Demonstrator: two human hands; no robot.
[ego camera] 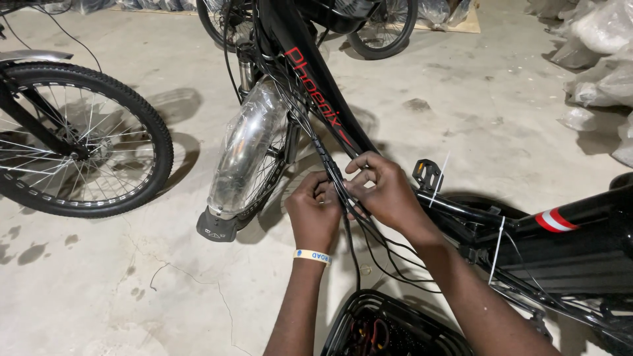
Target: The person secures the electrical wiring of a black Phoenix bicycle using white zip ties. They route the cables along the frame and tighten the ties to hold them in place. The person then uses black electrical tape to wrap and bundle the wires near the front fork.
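A black bicycle frame (310,62) with red lettering runs from the top centre down to the lower right. A bundle of black cables (316,135) hangs along its down tube. My left hand (313,217), with a pale wristband, pinches the cables from below. My right hand (382,191) grips the same bundle from above, fingers curled round it. Both hands meet at the cables beside the tube. A white zip tie (440,173) sticks up from the frame just right of my right hand.
A plastic-wrapped chrome front mudguard (245,148) with a black flap hangs left of my hands. Another bicycle's wheel (92,142) stands at left. A black pedal (427,174), a black wire basket (389,326) below, and plastic-wrapped bundles (603,59) at right sit on the concrete floor.
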